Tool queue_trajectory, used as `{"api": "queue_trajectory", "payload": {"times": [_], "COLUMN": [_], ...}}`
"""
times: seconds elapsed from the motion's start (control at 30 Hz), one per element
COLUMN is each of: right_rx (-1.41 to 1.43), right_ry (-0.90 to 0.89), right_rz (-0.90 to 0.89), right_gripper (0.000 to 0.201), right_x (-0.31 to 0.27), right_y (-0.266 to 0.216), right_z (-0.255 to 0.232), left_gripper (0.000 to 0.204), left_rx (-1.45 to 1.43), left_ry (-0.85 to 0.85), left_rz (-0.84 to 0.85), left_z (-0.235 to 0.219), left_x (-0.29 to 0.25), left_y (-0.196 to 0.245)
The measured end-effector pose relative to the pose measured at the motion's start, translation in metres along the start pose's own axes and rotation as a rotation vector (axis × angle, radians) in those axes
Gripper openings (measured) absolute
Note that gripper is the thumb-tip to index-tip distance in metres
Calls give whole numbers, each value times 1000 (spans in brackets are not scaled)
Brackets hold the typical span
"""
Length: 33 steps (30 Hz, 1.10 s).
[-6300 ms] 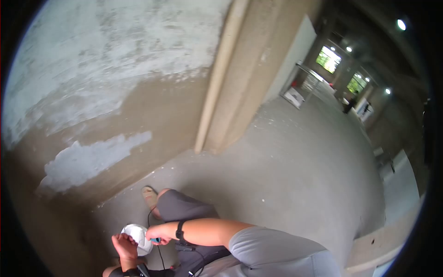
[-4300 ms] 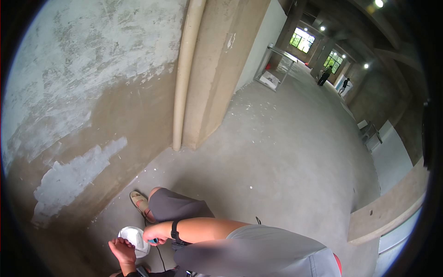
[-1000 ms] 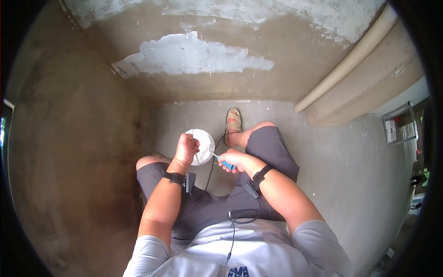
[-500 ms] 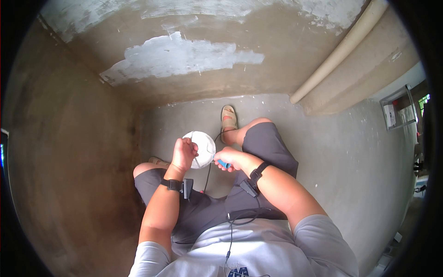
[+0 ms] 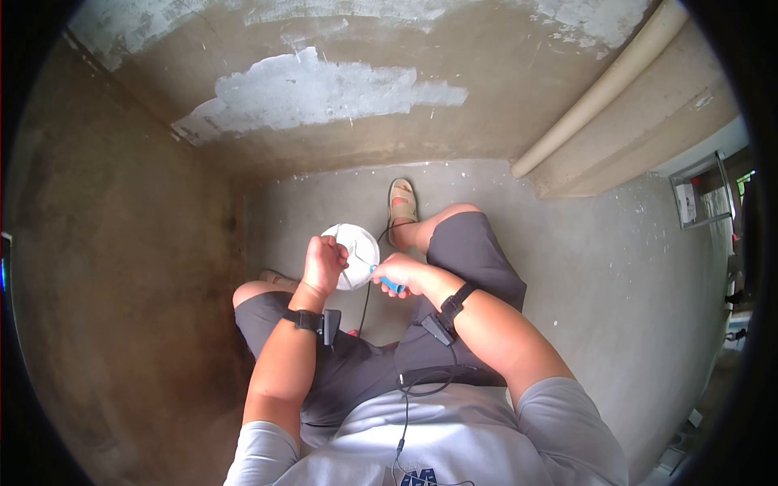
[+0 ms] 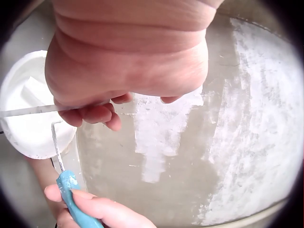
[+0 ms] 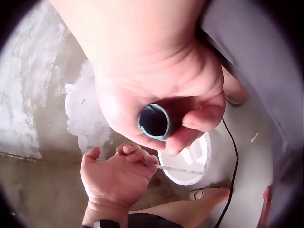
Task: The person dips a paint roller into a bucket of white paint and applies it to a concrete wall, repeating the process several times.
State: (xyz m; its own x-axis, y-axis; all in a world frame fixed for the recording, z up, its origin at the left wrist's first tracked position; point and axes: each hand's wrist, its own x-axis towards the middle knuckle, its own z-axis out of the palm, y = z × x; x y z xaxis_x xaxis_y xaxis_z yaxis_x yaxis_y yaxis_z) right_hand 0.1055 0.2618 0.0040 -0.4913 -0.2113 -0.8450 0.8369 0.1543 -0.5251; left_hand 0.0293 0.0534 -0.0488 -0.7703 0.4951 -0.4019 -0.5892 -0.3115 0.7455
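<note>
My left hand point(image 5: 324, 263) holds a thin pale strip point(image 6: 33, 110) that crosses the mouth of a round white bucket point(image 5: 369, 241), apparently its handle. White material lies inside the bucket, where a white roller-like piece point(image 6: 38, 90) is partly visible. My right hand point(image 5: 401, 274), at the bucket's right side, grips a blue tool handle point(image 6: 71, 190). From it a thin bent metal rod point(image 6: 57, 147) reaches over the bucket. In the right wrist view the handle's hollow end point(image 7: 154, 122) points at the camera, with fingers curled around it.
Ahead stands a brown wall point(image 5: 267, 154) with a white patch point(image 5: 316, 93). At right are a beige pipe point(image 5: 604, 89) and a metal frame point(image 5: 701, 190). A black cable point(image 7: 236, 161) runs across the floor past the bucket, beside a sandalled foot point(image 5: 402, 201).
The head view has turned from the long room to the wall and both legs. Both hands keep their holds; in the last half second the rod has come more into view above the bucket.
</note>
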Motion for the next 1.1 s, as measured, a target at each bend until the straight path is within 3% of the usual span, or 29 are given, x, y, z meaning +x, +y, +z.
{"api": "queue_trajectory", "payload": {"times": [0.03,0.13,0.2,0.23,0.37,0.43,1.1], "right_rx": [0,-257,-748,-779,-755,-812,-723], "right_ry": [-1,99,179,219,186,308,406], "right_rz": [2,-64,-137,-140,-99,-227,-367], "right_gripper": [21,19,24,27,26,26,24], "right_x": [1,1,-2,-7,-3,1,-6], "right_y": [0,2,3,2,3,9,10], "right_z": [1,5,7,8,4,4,0], "left_gripper": [27,26,25,25,26,27,27], "left_rx": [-69,-92,-130,-169,-191,-243,-312], "left_ry": [114,217,224,227,243,272,300], "left_rz": [-52,-73,-64,-55,-43,-22,-23], "left_z": [15,26,21,18,12,10,6], "left_x": [-6,-10,-9,-8,-5,-6,-6], "left_y": [11,25,22,21,21,23,35]}}
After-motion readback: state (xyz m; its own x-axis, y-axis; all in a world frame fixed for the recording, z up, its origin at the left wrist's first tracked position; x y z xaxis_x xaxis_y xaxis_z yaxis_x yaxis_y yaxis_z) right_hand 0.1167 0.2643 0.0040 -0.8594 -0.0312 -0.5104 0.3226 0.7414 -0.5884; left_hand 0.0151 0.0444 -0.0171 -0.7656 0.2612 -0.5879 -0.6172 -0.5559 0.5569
